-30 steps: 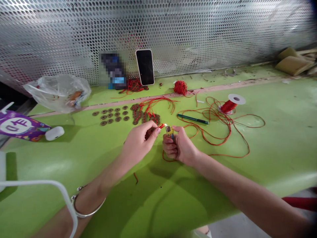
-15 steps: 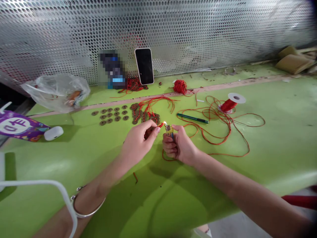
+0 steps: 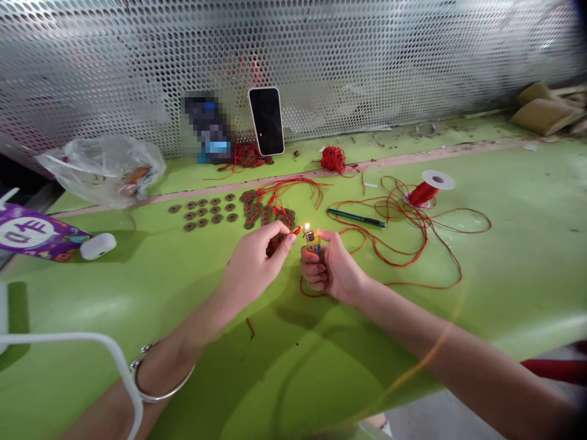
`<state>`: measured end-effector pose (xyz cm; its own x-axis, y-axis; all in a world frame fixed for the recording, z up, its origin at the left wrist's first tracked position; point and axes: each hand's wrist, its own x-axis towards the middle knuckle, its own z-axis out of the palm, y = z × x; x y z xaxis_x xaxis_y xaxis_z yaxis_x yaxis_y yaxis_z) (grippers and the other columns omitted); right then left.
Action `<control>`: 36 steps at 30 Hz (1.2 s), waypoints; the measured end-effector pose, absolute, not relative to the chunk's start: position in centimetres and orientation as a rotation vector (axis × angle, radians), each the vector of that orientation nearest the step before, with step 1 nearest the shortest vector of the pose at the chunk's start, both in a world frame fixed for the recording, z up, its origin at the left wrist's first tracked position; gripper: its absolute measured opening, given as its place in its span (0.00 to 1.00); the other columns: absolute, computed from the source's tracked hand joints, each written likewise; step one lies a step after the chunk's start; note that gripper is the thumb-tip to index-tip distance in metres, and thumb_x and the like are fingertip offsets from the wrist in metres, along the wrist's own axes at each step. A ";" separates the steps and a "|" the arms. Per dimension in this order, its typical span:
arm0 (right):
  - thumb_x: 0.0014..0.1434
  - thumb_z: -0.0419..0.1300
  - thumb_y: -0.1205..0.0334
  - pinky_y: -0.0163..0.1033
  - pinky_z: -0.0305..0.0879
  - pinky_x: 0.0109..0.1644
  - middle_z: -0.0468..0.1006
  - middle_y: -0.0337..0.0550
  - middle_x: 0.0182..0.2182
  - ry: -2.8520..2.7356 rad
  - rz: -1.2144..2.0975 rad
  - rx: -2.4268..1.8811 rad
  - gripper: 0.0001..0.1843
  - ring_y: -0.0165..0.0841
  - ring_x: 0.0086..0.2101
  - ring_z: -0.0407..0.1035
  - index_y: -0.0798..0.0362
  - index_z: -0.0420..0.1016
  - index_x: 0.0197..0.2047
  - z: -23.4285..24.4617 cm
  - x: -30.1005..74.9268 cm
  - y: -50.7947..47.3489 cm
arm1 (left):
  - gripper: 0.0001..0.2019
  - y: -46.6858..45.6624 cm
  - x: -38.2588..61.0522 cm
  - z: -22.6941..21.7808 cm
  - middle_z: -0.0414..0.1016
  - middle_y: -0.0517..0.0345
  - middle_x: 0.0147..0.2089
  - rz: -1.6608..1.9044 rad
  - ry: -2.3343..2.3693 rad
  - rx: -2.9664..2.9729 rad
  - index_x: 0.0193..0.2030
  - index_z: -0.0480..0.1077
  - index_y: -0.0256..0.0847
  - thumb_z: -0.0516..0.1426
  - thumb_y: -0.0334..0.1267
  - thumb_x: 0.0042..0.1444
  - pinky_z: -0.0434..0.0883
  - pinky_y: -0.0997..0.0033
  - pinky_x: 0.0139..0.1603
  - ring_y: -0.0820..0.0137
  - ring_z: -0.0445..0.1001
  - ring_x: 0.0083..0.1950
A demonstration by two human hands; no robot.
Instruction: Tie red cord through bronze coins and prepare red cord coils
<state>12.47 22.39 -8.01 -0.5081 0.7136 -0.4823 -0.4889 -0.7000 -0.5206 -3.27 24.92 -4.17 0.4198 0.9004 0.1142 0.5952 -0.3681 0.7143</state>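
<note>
My left hand (image 3: 257, 260) pinches a braided red cord (image 3: 297, 230) between thumb and fingertips, its end sticking out to the right. In my right hand (image 3: 332, 266) a yellow lighter (image 3: 313, 242) is gripped upright, the thumb near its top. A flame (image 3: 307, 226) burns above the lighter, right beside the cord's end. Just beyond the hands lie round coins tied with red cord (image 3: 254, 208). To their left, loose round coins with holes (image 3: 202, 212) are set out in rows. What else my left palm may hold is mostly hidden.
A green pen (image 3: 356, 217) lies right of the hands among loops of red cord (image 3: 415, 264) from a white spool (image 3: 438, 179). Behind are a red cord ball (image 3: 333, 159), a phone (image 3: 267, 122) and a plastic bag (image 3: 105, 171). Left are a purple box (image 3: 39, 233) and white earbud case (image 3: 98, 245).
The flame over the lighter has grown larger and brighter. Both hands have stayed almost in place, and the view has shifted only slightly.
</note>
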 end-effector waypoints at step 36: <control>0.57 0.59 0.51 0.33 0.37 0.20 0.47 0.29 0.18 -1.180 1.163 -1.367 0.14 0.23 0.19 0.41 0.55 0.72 0.36 -8.5 13.4 22.3 | 0.10 25.1 -3.4 -4.4 0.60 0.67 0.22 0.674 1.180 2.020 0.31 0.65 0.40 0.53 0.42 0.61 0.56 0.75 0.24 0.77 0.60 0.22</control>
<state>13.41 22.28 -8.55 0.0805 0.9941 -0.0725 0.0867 -0.0795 -0.9931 -3.41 25.15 -4.44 0.4515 0.8878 0.0895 0.5281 -0.3467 0.7752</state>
